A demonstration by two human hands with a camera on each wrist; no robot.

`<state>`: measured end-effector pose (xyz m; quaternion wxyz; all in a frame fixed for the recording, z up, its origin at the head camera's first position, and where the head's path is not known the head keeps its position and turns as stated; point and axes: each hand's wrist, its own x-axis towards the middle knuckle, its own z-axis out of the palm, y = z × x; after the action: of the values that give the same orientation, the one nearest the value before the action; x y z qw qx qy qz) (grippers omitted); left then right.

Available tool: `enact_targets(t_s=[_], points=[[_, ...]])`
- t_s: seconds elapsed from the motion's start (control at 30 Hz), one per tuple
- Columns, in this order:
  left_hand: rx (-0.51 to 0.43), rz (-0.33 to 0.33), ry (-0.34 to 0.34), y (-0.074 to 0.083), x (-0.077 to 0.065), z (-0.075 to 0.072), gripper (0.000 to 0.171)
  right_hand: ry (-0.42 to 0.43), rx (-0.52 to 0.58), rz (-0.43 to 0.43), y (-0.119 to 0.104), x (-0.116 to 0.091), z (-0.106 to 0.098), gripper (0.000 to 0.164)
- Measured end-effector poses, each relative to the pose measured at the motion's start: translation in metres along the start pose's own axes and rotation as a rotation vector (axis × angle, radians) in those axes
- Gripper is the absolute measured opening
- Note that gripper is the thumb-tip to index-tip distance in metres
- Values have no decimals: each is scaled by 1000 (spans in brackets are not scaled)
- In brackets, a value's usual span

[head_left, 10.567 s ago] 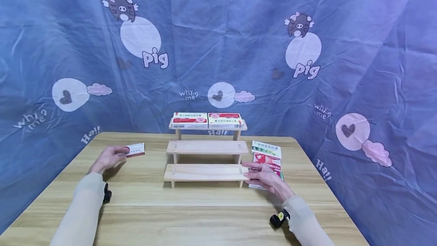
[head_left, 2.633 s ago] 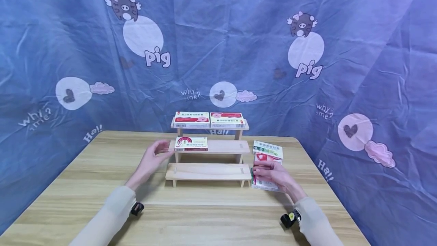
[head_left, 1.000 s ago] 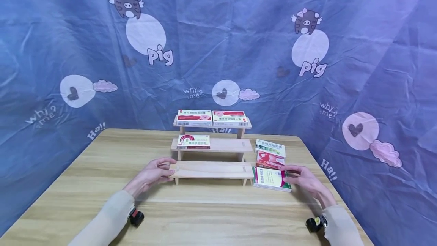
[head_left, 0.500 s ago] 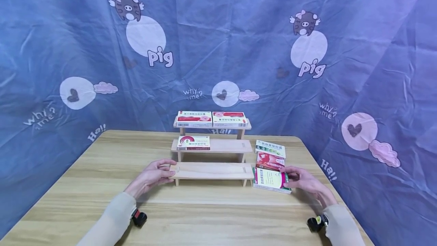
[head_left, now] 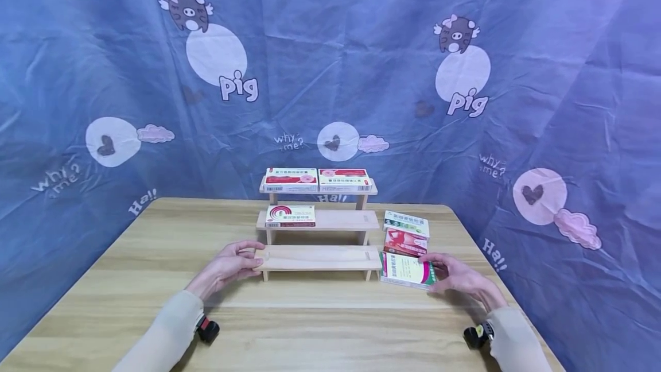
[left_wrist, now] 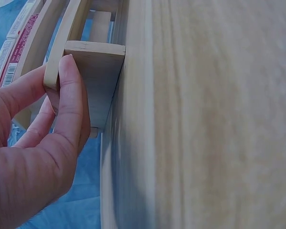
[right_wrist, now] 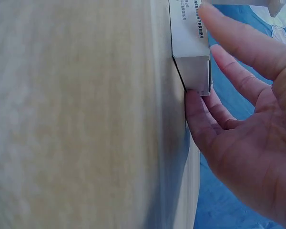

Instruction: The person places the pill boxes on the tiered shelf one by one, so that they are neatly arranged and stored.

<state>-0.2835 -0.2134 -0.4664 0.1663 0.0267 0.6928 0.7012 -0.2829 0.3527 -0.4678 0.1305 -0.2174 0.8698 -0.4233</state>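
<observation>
My left hand (head_left: 224,268) pinches the left end of the lowest board of a three-step wooden stand (head_left: 317,257). In the left wrist view, the fingers (left_wrist: 70,95) lie on both faces of the board's end. At the right, my right hand (head_left: 459,277) is curved around the right end of a white, green and magenta medicine box (head_left: 405,268) lying flat on the table. One fingertip (right_wrist: 194,98) sits low at the box's end face in the right wrist view, and another overlaps its long upper edge. The box's left end is close beside the stand's right front corner.
Behind that box lie a red medicine box (head_left: 406,241) and a white-green one (head_left: 406,223). Two red-and-white boxes (head_left: 291,179) fill the top step. A box with red arcs (head_left: 290,216) lies on the middle step's left. A blue curtain (head_left: 330,73) hangs behind the table (head_left: 310,332).
Over the longer span, the box with red arcs went from my left hand to the middle step. My left hand then moved to the lowest board, my right to the near box's right end.
</observation>
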Motion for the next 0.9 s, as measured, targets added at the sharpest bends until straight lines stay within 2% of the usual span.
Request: enact_targets(t_s=[0.2,0.3,0.43,0.73,0.9], points=[[0,14,-16,-1,0,-1,52,21,-39,13,-1,1,2,69],[-13,15,-29,-4,-1,-1,51,35,-23,39,1,-1,2,70],[-33,15,-33,-6,0,-1,51,18,11,27,3,-3,1,72],[-40,7,-26,-5,-2,-3,51,11,-37,26,0,1,5,80],[-35,11,-27,-1,-1,-2,52,45,-41,56,-2,2,3,79]])
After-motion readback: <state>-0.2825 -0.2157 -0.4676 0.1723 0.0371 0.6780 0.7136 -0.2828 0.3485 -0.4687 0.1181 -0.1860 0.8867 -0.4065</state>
